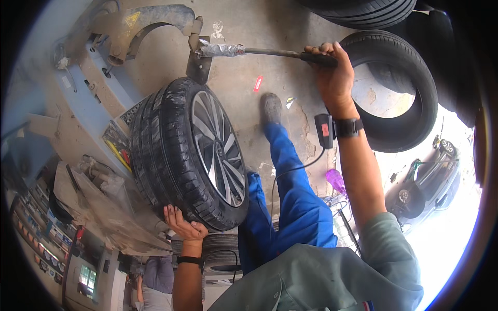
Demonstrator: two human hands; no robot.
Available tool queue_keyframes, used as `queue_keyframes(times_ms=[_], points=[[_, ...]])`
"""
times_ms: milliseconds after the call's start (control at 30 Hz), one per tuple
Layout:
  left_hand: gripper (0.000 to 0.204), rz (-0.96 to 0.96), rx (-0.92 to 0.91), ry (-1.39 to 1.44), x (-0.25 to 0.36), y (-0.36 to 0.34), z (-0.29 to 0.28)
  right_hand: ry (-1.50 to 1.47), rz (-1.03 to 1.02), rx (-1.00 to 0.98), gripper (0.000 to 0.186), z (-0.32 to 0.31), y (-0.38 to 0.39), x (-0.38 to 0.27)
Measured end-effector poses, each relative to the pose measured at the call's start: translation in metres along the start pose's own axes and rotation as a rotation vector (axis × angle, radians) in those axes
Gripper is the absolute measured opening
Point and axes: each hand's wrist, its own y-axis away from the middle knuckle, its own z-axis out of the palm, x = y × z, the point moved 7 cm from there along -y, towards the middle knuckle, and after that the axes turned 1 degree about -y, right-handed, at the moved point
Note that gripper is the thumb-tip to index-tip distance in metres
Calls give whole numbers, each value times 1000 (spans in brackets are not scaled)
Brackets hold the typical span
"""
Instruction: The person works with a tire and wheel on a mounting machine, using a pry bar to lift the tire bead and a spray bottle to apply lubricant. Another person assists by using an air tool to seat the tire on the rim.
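Note:
My right hand (334, 72) is closed round the black grip of a long metal lever (272, 52). Silvery wrapping covers the lever's far end, where it joins a dark bead breaker blade (199, 67) on the tyre changer (85, 85). A car wheel (174, 150), with a black tyre on a silver-and-black spoked rim, stands on its tread against the machine's side. The blade is close to the far edge of its tyre. At the near end, my left hand (184, 225) grips the tyre, fingers curled on the tread and thumb towards the sidewall.
A loose tyre (397, 140) lies to the right, with more tyres (363, 13) behind it. My shoe (271, 108) is on the concrete floor beyond the wheel. At the right are a purple bottle (335, 180) and a dark car (428, 186). Another person (158, 274) is at lower left.

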Motion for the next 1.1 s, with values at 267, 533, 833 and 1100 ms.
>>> queue_keyframes(times_ms=[267,533,833,1100], points=[[56,-109,-125,-57,-20,4,36,438,591,75,28,-36,52,193],[62,-120,-29,-64,-42,74,58,855,445,-266,39,44,24,337],[66,-29,23,-129,-37,133,91,618,467,-390,63,50,36,424],[65,-28,-30,-87,-17,196,102,785,477,-391,60,6,97,440]])
